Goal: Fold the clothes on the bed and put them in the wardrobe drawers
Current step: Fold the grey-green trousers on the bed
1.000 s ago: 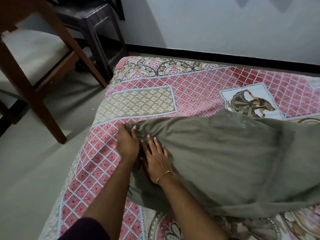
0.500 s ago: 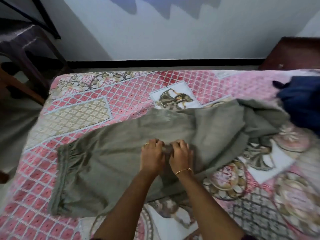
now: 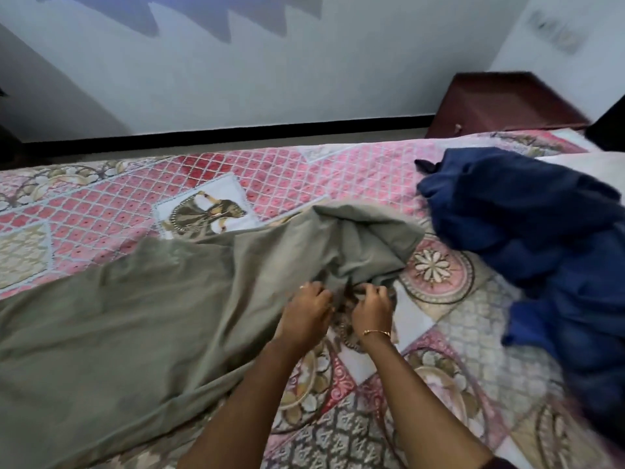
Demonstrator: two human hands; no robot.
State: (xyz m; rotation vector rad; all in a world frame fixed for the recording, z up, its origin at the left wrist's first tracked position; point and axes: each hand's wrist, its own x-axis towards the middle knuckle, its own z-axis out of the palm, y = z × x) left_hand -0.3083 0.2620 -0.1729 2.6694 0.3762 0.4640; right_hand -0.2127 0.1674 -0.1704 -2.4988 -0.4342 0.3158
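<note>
Bed (image 3: 439, 384) fills most of the view, patterned pink quilt cover. Far edge runs along a strip of floor below the wall (image 3: 270, 79); near edge is out of frame. Bare cover along the far edge left of centre, and across the near right part between the arms and the blue heap.

Olive garment (image 3: 135, 316) lies spread over the left half of the bed, running off the left side of the view. Its right end is bunched and lifted into a fold near bed centre.

Left hand (image 3: 306, 311) and right hand (image 3: 372, 309) sit side by side at that bunched end, nearly touching each other. Both have fingers curled and pinch the olive cloth at its near-right edge. Exact hold under the fingers is blurred. Thin bangle (image 3: 376, 332) on the right wrist.

Blue clothes (image 3: 541, 248) heaped at the right edge of the bed, well apart from both hands, bare cover between them and the olive garment.

Dark wooden cabinet (image 3: 507, 103) stands on the floor beyond the far right corner of the bed, against the wall.

No readable writing or labels. A faint plate high on the right wall is too blurred to read.
</note>
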